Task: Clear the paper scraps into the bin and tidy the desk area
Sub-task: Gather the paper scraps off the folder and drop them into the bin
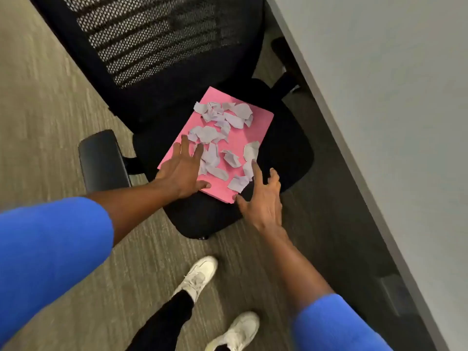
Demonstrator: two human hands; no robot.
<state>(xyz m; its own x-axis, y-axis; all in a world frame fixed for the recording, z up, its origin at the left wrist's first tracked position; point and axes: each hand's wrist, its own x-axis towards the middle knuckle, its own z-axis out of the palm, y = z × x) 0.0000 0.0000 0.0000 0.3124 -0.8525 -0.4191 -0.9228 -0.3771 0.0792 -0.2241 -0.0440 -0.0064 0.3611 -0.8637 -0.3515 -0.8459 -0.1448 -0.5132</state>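
A pink sheet (255,122) lies on the black seat of an office chair (286,153). Several torn pale lilac paper scraps (222,117) are scattered over it. My left hand (182,171) is spread flat over the sheet's near left corner, fingers apart, touching a few scraps. My right hand (263,198) hovers at the sheet's near right corner with fingers apart, the index finger reaching toward a scrap (238,183) at the edge. Neither hand holds anything. No bin is in view.
The chair's mesh backrest (157,39) rises behind the sheet and its armrest (101,158) juts out at the left. A grey desk top (392,110) runs along the right. My white shoes (200,274) stand on the carpet (38,110) below.
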